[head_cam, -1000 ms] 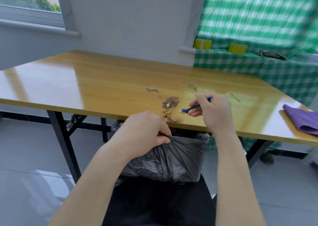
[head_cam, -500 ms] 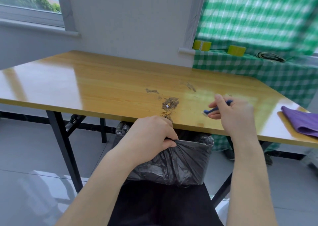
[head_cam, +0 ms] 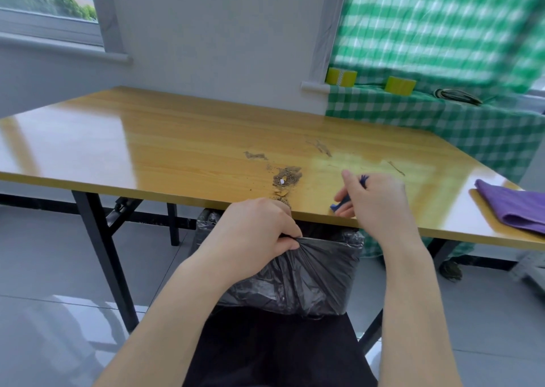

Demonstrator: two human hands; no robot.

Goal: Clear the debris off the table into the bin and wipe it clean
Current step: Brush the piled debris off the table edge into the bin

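We see the glossy, yellow wood-grain surface (head_cam: 147,139) on black metal legs, with bright light reflecting off its smooth top. The debris (head_cam: 287,176) lies near the front edge. It is a gritty grey-brown heap with a small white fleck in it, and a few flat tan flakes trail toward the lip. Thinner dusty smears lie further back and to the right. Directly below that edge sits the bin (head_cam: 309,274), lined with a crinkled, shiny black plastic bag. The left hand (head_cam: 253,233) has its fingers curled tight around a gathered pleat of the bag's rim, just under the trailing flakes. The right hand (head_cam: 374,204) hovers over the surface to the right of the heap. It pinches a slim blue tool (head_cam: 342,202) between thumb and fingers, and the tool is too blurred for us to tell its kind. A soft purple cloth (head_cam: 513,206) lies folded at the far right of the surface, well apart from the debris. Behind, green-and-white checked fabric (head_cam: 442,33) hangs and drapes over a ledge that carries two yellow tape rolls (head_cam: 341,77).
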